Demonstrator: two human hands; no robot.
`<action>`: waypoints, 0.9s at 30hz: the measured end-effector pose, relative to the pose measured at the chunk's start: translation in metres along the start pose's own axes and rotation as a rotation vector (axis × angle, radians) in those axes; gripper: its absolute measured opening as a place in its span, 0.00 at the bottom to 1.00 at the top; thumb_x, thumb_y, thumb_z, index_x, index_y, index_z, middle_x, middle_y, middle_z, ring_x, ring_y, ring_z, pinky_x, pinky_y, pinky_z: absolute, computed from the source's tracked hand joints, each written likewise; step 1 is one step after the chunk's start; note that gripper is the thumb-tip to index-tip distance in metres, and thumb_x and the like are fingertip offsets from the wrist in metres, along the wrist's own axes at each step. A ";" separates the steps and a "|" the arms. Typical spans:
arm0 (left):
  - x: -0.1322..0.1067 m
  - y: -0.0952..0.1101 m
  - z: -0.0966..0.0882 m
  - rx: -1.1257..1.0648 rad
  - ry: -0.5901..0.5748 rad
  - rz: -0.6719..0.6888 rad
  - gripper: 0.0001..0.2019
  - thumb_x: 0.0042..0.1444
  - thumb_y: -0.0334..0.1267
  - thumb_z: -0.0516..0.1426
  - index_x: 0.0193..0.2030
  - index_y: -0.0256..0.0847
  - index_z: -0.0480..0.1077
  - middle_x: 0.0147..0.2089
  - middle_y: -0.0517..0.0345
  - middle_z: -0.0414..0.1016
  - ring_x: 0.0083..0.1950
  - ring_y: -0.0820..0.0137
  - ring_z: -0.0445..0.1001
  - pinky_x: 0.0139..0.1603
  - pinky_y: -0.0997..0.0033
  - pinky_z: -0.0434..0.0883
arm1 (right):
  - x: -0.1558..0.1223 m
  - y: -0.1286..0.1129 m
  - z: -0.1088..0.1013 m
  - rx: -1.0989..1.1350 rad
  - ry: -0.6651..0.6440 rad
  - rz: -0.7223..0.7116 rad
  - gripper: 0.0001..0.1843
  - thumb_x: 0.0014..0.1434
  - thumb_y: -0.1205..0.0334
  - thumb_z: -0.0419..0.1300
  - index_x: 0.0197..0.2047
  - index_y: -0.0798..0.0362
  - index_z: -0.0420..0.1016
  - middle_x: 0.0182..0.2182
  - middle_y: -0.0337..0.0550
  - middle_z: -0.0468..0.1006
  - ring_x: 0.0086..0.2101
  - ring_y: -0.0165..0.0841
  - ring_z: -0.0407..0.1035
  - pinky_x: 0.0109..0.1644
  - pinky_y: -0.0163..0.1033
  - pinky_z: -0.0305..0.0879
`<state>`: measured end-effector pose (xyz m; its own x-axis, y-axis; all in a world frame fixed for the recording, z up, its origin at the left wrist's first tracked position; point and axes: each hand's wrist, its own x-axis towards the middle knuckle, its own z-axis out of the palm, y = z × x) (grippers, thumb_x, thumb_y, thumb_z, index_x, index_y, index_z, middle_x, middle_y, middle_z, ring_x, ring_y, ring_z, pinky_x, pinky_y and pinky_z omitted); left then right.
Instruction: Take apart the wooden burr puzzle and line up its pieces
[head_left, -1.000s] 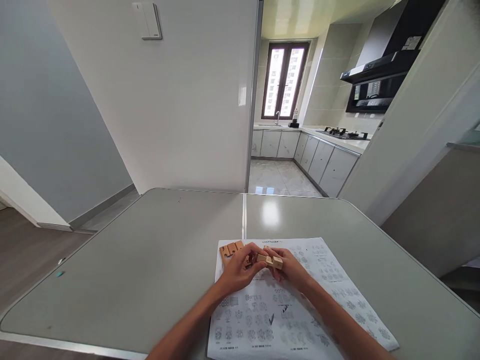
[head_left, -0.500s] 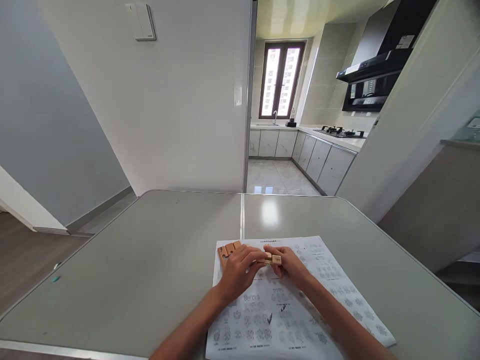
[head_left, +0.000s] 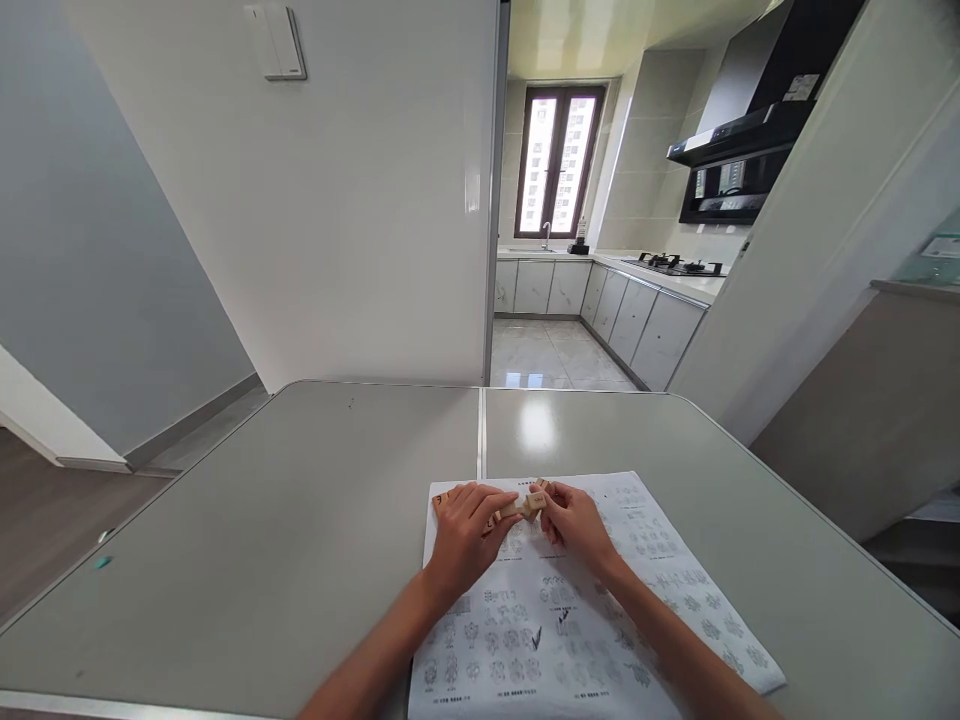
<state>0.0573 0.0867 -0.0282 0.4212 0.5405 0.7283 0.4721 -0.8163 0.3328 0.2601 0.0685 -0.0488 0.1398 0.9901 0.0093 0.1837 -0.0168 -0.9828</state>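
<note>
The work looks to be midway: some pale blocks (head_left: 535, 501) are up off the sheet (head_left: 600, 590) and brought together between the two hands, over the sheet's far part, though whether they are locked into one another or merely meet cannot be told. What stands undone, as far as shows, is the brown block (head_left: 440, 500), which lies at the sheet's far left corner, apart from the held ones and mostly covered by the left hand (head_left: 463, 530). The left hand's grip is closed, thumb against fingers, pinching the left end of the pale blocks; the right hand (head_left: 577, 525) grasps their right end with its fingertips. Counted, there are two bare hands, one sheet and at least two pale blocks, the fingers hiding any more; of the brown ones a corner shows past the left hand, and their full number cannot be told. The sheet, printed with rows of small figures and bearing two dark marks (head_left: 536, 638), lies toward the near edge of the counter (head_left: 300, 530), mostly right of the one seam (head_left: 481, 430). One teal scrap (head_left: 103, 563) sits by the counter's left edge, well apart from the hands.
</note>
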 end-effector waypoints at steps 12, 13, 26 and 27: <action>0.004 -0.001 0.001 -0.269 0.022 -0.541 0.13 0.68 0.50 0.56 0.46 0.42 0.73 0.34 0.58 0.79 0.33 0.68 0.77 0.38 0.70 0.71 | 0.000 0.002 0.004 -0.288 -0.059 -0.162 0.24 0.66 0.38 0.55 0.30 0.49 0.70 0.27 0.40 0.82 0.24 0.33 0.70 0.30 0.37 0.62; 0.005 -0.002 0.001 -0.313 0.039 -0.578 0.14 0.68 0.51 0.55 0.46 0.42 0.73 0.33 0.59 0.78 0.32 0.69 0.76 0.37 0.71 0.71 | 0.001 0.004 0.003 -0.311 -0.059 -0.165 0.24 0.66 0.39 0.55 0.29 0.49 0.70 0.26 0.40 0.81 0.25 0.34 0.70 0.30 0.37 0.62; 0.010 -0.004 0.005 -0.435 0.082 -0.692 0.18 0.64 0.57 0.57 0.41 0.42 0.74 0.32 0.59 0.78 0.33 0.68 0.77 0.35 0.72 0.72 | 0.010 0.020 0.012 -0.464 0.011 -0.158 0.22 0.66 0.41 0.55 0.32 0.49 0.75 0.27 0.40 0.83 0.28 0.38 0.75 0.33 0.38 0.62; 0.010 -0.003 0.005 -0.436 0.081 -0.697 0.19 0.64 0.57 0.57 0.41 0.42 0.74 0.32 0.59 0.79 0.32 0.68 0.77 0.35 0.72 0.72 | 0.010 0.019 0.013 -0.463 0.017 -0.154 0.22 0.66 0.41 0.55 0.34 0.49 0.77 0.28 0.41 0.83 0.28 0.38 0.75 0.33 0.38 0.62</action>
<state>0.0635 0.0959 -0.0250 0.0777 0.9495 0.3039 0.2544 -0.3136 0.9148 0.2525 0.0795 -0.0700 0.0923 0.9836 0.1548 0.6161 0.0657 -0.7849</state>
